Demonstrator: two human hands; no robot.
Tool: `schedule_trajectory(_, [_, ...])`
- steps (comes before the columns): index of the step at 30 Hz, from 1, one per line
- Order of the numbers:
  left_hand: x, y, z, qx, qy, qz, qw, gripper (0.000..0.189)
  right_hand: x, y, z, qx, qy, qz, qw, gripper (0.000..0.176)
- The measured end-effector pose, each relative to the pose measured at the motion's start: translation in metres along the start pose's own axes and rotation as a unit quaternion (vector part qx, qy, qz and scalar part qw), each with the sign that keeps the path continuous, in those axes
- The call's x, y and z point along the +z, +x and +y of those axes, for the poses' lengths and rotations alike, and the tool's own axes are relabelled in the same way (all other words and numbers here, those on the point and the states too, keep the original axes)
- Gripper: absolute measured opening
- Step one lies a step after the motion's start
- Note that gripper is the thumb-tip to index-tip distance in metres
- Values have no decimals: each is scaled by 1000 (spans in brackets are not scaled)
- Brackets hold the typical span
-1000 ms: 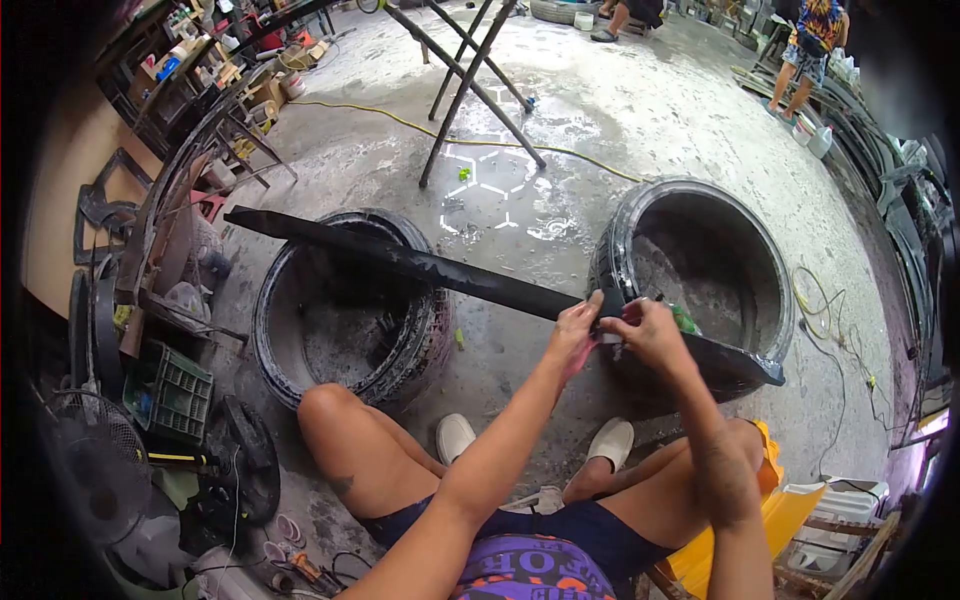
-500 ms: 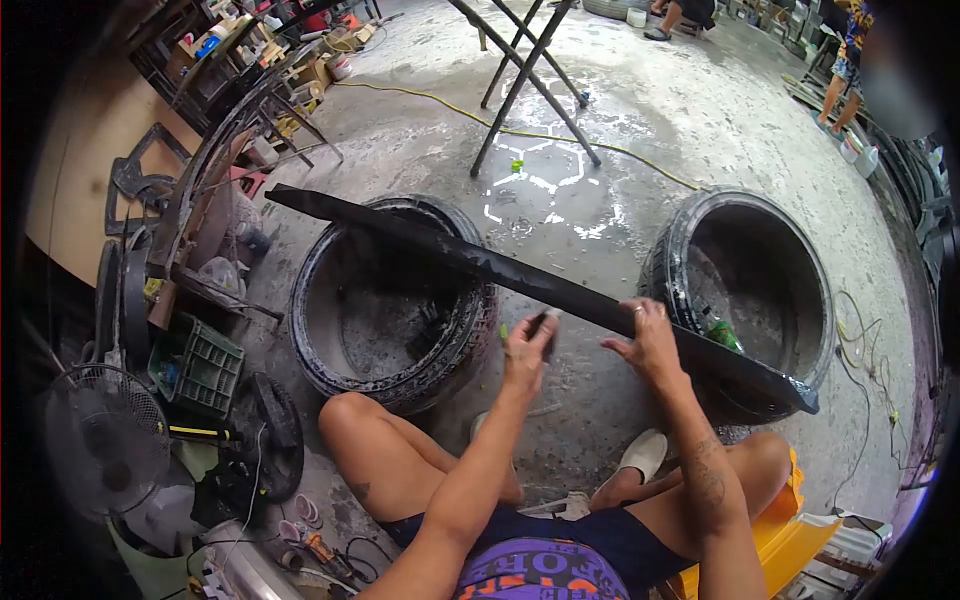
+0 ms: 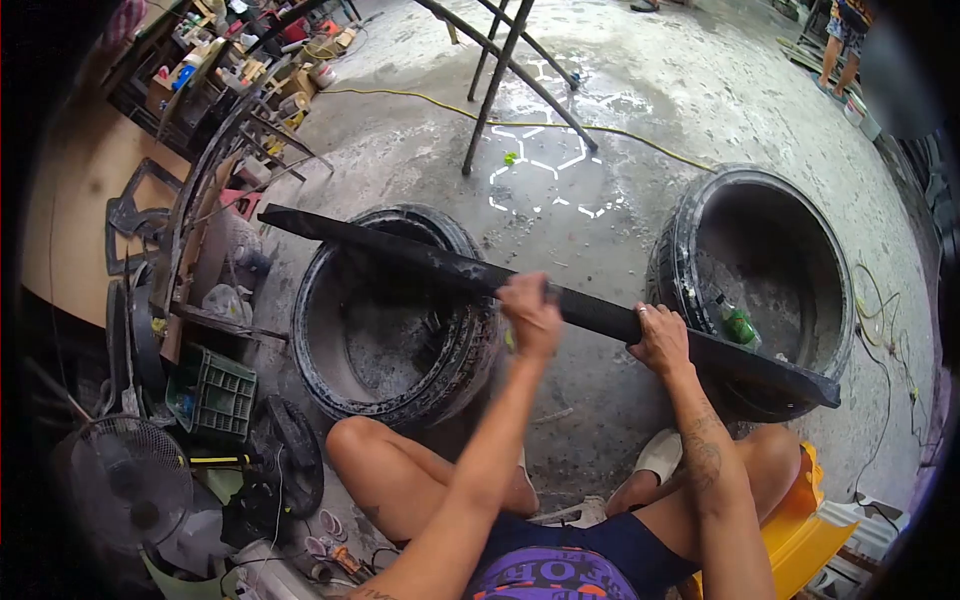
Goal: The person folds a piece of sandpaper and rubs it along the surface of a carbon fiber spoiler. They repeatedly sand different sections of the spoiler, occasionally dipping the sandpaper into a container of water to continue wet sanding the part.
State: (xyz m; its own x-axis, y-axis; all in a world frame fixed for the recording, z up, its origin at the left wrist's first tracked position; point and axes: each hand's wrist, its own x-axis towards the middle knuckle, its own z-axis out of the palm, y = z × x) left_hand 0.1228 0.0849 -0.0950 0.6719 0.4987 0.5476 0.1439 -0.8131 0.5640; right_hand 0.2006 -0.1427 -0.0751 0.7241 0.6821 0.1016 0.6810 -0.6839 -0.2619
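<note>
Your long black strip (image 3: 600,317) lies across the left tyre (image 3: 462,365) and right tyre (image 3: 683,245), apparently propped clear of the floor (image 3: 560,400). Your right hand (image 3: 662,342) has its grip curled on it, likely steadying; your blurred left hand (image 3: 532,318) seems closed round a small dark piece (image 3: 550,292) at mid-strip.

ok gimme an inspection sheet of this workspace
Surface: grey floor, stained, with a wet-looking patch
Job's things: long black strip across left tire and right tire
Clutter: green bottle inside the right tire; crate and fan at left
Hands: left hand, blurred, at the strip with a small dark item; right hand rests on the strip
Cables: yellow cable across the floor beyond the tires; thin cables at right
Surroundings: crossed stand legs ahead; another person at upper right
</note>
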Motion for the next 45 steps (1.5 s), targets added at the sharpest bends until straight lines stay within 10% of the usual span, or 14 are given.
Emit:
schedule_trajectory(4, [13, -26, 74, 63, -32, -81, 994, 33, -4, -4, -2, 16, 11, -28, 999, 57])
schedule_trajectory(10, [-37, 37, -47, -12, 92, 57, 994, 21, -4, 1, -3, 19, 9, -17, 1000, 59])
schedule_trajectory(16, [-11, -9, 68, 45, -8, -119, 992, 40, -25, 7, 0, -1, 61, -18, 998, 58])
schedule_trajectory(22, [-51, 7, 47, -26, -42, -79, 996, 36, -58, 6, 12, 46, 86, -200, 975, 69])
schedule_trajectory(28, [-126, -7, 1, -220, -101, 14, 970, 37, -76, -8, 30, 33, 117, -224, 967, 78])
schedule_trajectory(36, [-155, -44, -11, -274, -52, 44, 959, 51, -38, -29, 57, 34, 197, -307, 930, 88])
schedule_trajectory(45, [-121, -13, 7, -122, 6, 7, 992, 38, -45, -37, 15, 32, 22, -165, 985, 49])
